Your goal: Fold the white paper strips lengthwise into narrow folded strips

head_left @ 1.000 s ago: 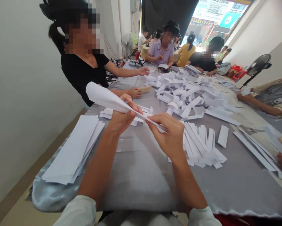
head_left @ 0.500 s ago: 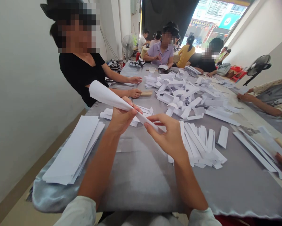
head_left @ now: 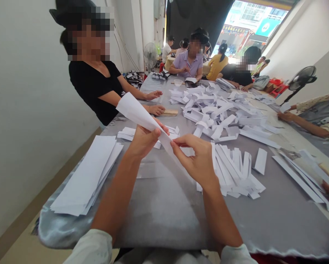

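Paper (head_left: 138, 112) slants across the frame's centre, gripped by the left hand (head_left: 145, 141) and pinched at its edge by the right hand (head_left: 198, 157). A sheet stack (head_left: 83, 176) lies lower left, folded strips (head_left: 233, 168) right of centre, a paper heap (head_left: 214, 110) above them; a co-worker (head_left: 92, 86) is upper left.

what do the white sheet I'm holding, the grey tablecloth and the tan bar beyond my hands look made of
White sheet: matte paper or thin card, with fine edges, gently curved. Grey tablecloth: probably satiny fabric, given its sheen and drape. Tan bar: perhaps bare wood, judging by its dull colour.
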### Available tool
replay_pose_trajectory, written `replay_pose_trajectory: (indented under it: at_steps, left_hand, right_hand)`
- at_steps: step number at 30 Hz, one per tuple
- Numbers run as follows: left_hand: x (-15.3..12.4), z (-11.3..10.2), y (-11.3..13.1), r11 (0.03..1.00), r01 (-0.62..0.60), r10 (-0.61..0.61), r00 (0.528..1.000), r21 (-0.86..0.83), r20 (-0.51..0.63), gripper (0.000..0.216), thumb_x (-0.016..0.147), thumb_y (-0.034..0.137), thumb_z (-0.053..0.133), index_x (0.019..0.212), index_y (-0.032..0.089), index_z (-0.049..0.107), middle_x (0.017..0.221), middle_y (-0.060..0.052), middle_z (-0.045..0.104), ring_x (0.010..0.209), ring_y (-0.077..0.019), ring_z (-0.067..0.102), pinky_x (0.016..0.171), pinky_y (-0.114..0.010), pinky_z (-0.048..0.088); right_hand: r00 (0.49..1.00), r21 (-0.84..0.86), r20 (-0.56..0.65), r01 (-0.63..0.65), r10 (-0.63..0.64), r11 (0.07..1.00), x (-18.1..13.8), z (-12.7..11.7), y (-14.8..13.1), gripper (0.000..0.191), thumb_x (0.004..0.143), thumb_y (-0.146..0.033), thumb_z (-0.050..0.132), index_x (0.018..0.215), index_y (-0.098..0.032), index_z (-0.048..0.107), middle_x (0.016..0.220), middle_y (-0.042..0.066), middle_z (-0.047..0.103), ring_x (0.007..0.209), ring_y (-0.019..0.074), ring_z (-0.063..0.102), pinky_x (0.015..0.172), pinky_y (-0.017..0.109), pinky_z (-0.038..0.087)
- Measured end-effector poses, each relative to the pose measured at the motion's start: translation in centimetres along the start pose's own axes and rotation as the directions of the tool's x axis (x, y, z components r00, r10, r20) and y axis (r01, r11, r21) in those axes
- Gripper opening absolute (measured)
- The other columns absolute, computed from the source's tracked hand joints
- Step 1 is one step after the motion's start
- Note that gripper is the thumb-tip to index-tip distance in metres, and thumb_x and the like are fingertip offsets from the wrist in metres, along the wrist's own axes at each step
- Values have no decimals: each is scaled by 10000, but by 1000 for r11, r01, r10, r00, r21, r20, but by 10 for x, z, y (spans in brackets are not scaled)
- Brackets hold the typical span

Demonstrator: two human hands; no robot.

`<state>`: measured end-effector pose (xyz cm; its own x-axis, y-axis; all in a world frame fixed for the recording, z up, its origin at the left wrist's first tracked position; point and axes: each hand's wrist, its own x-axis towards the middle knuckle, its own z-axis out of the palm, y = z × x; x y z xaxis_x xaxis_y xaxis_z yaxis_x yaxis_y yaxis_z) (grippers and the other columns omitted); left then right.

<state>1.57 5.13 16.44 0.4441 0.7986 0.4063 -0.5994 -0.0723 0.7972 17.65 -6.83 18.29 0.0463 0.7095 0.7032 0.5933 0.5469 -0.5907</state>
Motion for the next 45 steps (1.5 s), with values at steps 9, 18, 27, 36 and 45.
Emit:
replay_pose_trajectory:
  at_steps: [9,18,27,36,45]
  left_hand:
    - [-2,6,-6,999,2,1,997,-49,73,380,781,401,982,754,187,669,763,-2,712,748,-149,676,725,-287,534]
    - [-3,3,-2,999,-6,6,1000,-46,11,418,699,349,1030,840,200,666,740,25,661,714,-143,655,712,-297,533]
    - [-5,5,-6,995,72,-67,995,-62,67,333,773,324,985,842,191,687,739,6,675,733,-153,662,712,-294,536]
    - [-4,4,-3,987,94,-87,994,-129,62,404,769,487,979,832,192,710,746,-11,670,742,-155,648,755,-308,539]
    - [-4,8,-5,982,121,-110,991,-147,80,375,797,469,962,793,188,714,745,-15,648,745,-155,630,742,-301,533]
  right_hand:
    - [1000,-2,10,-8,8,1000,-3,6,0,53,1031,-263,717,1039,-242,765,965,23,788,857,188,745,796,343,622]
    - [998,81,53,-49,44,995,-2,4,-2,106,1001,-212,691,903,-229,731,842,0,753,753,165,716,729,320,618]
    - [994,49,45,-103,101,993,-5,12,-3,131,1035,-330,691,980,-223,743,921,21,778,751,158,716,679,302,613]
    - [999,7,43,-30,30,1000,-4,11,-6,176,1036,-253,642,866,-231,686,808,12,720,710,155,680,675,304,598]
    - [997,5,78,3,-3,1000,-5,11,-4,181,1004,-188,646,830,-223,614,784,-9,669,673,131,630,654,285,548]
